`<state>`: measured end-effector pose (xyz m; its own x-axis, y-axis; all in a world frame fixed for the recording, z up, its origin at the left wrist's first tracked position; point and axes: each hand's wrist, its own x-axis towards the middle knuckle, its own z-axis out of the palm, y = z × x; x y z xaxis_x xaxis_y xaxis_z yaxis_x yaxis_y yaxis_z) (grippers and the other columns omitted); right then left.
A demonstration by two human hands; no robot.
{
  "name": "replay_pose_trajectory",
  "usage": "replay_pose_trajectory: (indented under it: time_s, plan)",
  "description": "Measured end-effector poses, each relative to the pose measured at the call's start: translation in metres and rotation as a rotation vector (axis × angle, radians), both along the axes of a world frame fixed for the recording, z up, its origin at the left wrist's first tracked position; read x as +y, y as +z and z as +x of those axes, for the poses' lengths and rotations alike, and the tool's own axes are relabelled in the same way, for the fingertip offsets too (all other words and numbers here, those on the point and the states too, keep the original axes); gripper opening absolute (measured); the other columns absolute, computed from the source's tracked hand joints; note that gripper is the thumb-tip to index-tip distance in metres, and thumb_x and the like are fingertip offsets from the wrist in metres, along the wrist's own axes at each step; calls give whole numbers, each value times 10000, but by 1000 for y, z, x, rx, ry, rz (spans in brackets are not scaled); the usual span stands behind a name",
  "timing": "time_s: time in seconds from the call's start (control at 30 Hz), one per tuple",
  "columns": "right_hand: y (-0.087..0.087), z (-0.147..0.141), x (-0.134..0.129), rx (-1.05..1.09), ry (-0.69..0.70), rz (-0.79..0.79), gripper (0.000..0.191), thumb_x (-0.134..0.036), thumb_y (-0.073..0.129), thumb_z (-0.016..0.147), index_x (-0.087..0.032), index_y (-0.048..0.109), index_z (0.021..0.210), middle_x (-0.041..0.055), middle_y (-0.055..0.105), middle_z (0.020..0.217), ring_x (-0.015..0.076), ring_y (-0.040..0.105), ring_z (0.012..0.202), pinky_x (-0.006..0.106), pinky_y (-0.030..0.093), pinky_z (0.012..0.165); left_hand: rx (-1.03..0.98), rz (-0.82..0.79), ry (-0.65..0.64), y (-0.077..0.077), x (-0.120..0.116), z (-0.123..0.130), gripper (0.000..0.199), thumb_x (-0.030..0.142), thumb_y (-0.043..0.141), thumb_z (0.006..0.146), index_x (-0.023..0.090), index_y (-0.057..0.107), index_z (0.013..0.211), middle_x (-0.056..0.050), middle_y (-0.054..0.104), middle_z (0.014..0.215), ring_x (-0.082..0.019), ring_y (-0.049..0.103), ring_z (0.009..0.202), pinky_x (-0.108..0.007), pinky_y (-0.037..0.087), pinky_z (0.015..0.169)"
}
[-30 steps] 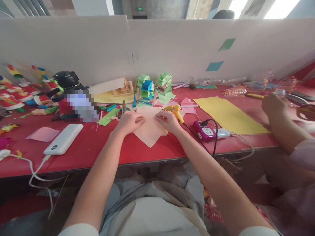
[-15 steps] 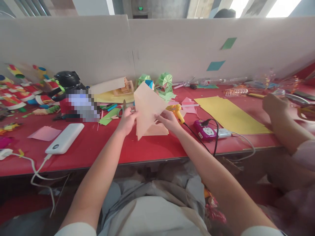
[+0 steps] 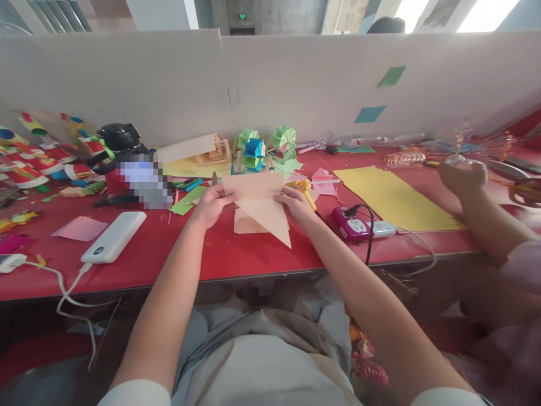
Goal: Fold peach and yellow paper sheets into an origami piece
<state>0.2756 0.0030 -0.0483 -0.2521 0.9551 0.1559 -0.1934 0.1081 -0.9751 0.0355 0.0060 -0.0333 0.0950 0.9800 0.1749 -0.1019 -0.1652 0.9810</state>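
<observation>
While the left hand (image 3: 210,206) and right hand (image 3: 296,204) share one peach sheet (image 3: 258,189), it sits between their fingers with a long point slanting down toward the right side. The left fingers pinch its left edge narrowly, thumb on the near face; the right fingers close on the opposite edge, though their far tips are hidden. Below the fingers, more peach paper (image 3: 248,222) lies on the red table (image 3: 253,262); whether it is one piece or several I cannot tell. A line seems to run across the sheet from hand to hand, probably a crease. Handling it well likely calls for a light, equal pinch on both sides, with the hands level so that the thin paper neither twists nor buckles. Any crease would come crisper with the edges matched first and the sheet backed by the table. The right knuckles deserve care: the glue gun (image 3: 302,184) lies just beside them, and a snagged corner could spoil the paper. Scissors (image 3: 214,178) lie just behind the left fingers, mostly hidden.
</observation>
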Motion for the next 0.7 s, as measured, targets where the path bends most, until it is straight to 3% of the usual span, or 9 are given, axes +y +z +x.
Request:
replay_pose_trajectory:
  time_s: [0.2,0.3,0.4,0.5,0.57,0.7]
  plan:
    - [6,4,-1,-4,-18,-37,263,-320,629,729,-210,720,949,55,718,950,228,674,858,360,541,762,9,-36,-166,13,-8,-10,198,266,718,631,169,751,801,-113,737,1073,-289,667,1033,-420,558,855]
    - [9,6,-2,-44,-29,11,202,-284,577,753,-214,728,868,45,717,984,221,668,883,361,533,796,6,-63,-330,20,-13,-14,251,350,608,715,153,759,753,-143,717,1134,-321,651,1064,-436,544,859]
    - [11,7,-3,-145,-4,75,185,-264,560,773,-212,732,815,43,723,949,212,663,859,353,526,790,94,-125,-378,22,-17,-12,342,447,583,782,149,716,680,-162,719,1092,-302,671,986,-415,539,811]
    - [11,5,-6,-249,117,106,197,-280,566,798,-207,745,837,47,730,944,219,663,893,351,522,806,244,-182,-382,17,-19,-5,264,408,763,706,163,683,766,-125,731,983,-234,683,862,-334,523,716]
    - [11,4,-8,-283,187,135,214,-316,575,816,-208,752,868,49,733,993,231,654,987,353,510,862,325,-198,-428,12,-19,0,352,373,827,656,181,679,909,-93,728,923,-208,678,816,-293,501,658]
    - [13,4,-8,-286,155,201,271,-395,626,814,-228,742,993,49,713,1112,240,597,1155,351,463,971,365,-233,-495,3,-14,4,451,364,830,667,185,679,1053,-90,728,878,-210,678,779,-302,501,632]
